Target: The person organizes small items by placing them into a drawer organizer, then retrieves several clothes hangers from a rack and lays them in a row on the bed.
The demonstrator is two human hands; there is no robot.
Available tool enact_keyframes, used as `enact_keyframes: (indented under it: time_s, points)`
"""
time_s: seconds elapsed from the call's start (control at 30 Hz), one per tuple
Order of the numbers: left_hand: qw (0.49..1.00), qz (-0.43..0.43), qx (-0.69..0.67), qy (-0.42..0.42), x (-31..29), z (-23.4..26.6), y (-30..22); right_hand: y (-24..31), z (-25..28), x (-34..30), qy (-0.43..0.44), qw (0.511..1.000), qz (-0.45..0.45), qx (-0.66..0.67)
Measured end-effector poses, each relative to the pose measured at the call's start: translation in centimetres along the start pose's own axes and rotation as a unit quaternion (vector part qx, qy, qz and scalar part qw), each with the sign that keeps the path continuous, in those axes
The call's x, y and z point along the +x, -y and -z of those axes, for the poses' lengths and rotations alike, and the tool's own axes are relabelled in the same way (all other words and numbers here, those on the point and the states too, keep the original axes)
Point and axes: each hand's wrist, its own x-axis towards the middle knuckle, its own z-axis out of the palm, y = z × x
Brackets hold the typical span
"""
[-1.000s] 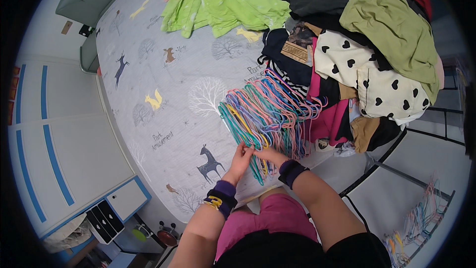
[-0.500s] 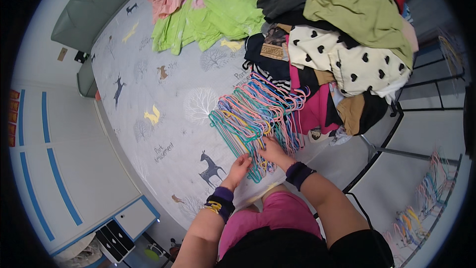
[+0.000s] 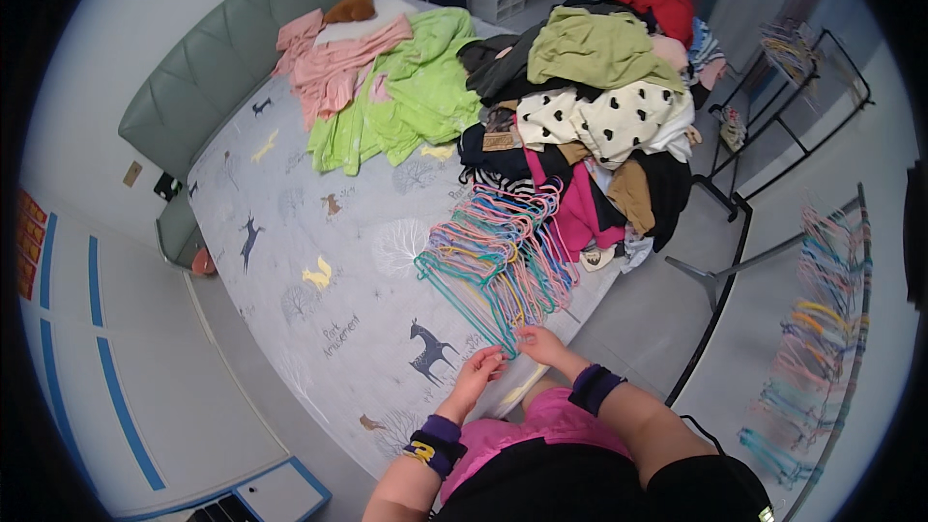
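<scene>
A pile of thin clothes hangers (image 3: pixel 503 251) in pink, teal, blue and yellow lies on the bed near its front edge. At the pile's near left corner, my left hand (image 3: pixel 478 369) has its fingers pinched at the end of a teal hanger (image 3: pixel 464 307). Close beside it on the right, my right hand (image 3: pixel 543 344) is closed, its fingertips at the near ends of the hangers. Whatever those right fingers hold is too small to make out. Both wrists wear dark bands.
A large clothing heap (image 3: pixel 599 116) lies beyond the hangers, with a bright green garment (image 3: pixel 416 97) to its left. The bed (image 3: pixel 290 271) has a grey patterned sheet and a padded headboard (image 3: pixel 232 58). More hangers (image 3: pixel 812 329) hang on a rail at right, near a black rack (image 3: pixel 773 126).
The view has tilted up, showing more of the room. My right hand has drawn back from among the hangers to their near ends, and my left hand is closer to it.
</scene>
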Motion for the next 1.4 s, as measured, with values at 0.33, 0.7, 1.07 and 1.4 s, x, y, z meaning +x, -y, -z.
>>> enact_keyframes:
  time_s: [0.33,0.7,1.07,1.4]
  points:
    - [0.991,-0.085,0.032,0.095,0.6,-6.2,-3.7,8.4,4.2,-8.5,-0.133,0.989,0.064,0.015]
    - [0.901,-0.141,0.190,0.364,0.7,-27.4,-8.8,9.3,17.7,-28.6,-0.466,0.854,0.143,0.184]
    - [0.707,-0.299,0.362,0.530,-1.6,-47.2,-6.2,1.0,23.2,-45.3,-0.814,0.509,0.135,0.245]
    - [0.494,-0.529,0.480,0.495,-2.4,-57.7,-3.3,-2.8,30.0,-48.7,-0.735,0.514,0.151,0.415]
